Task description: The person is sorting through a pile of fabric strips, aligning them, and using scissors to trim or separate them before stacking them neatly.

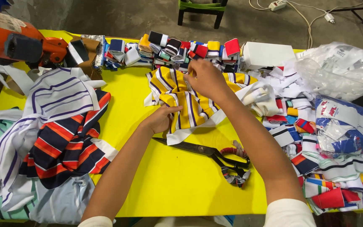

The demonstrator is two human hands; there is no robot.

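A yellow, white and purple striped knit piece [180, 101] lies bunched on the yellow table [177, 185]. My left hand [159, 120] pinches its near edge, fingers closed on the cloth. My right hand [206, 80] grips the far part of the same piece and lifts it slightly. Large black scissors [209, 153] with cloth-wrapped handles lie on the table just in front of my forearms, blades pointing left.
Folded striped collars are stacked in a row [177, 50] at the back, next to a white box [267, 54]. Striped fabric pieces [59, 130] pile at left, an orange machine [13, 38] at the back left. Loose collar strips [316, 138] and plastic bags [341, 69] fill the right.
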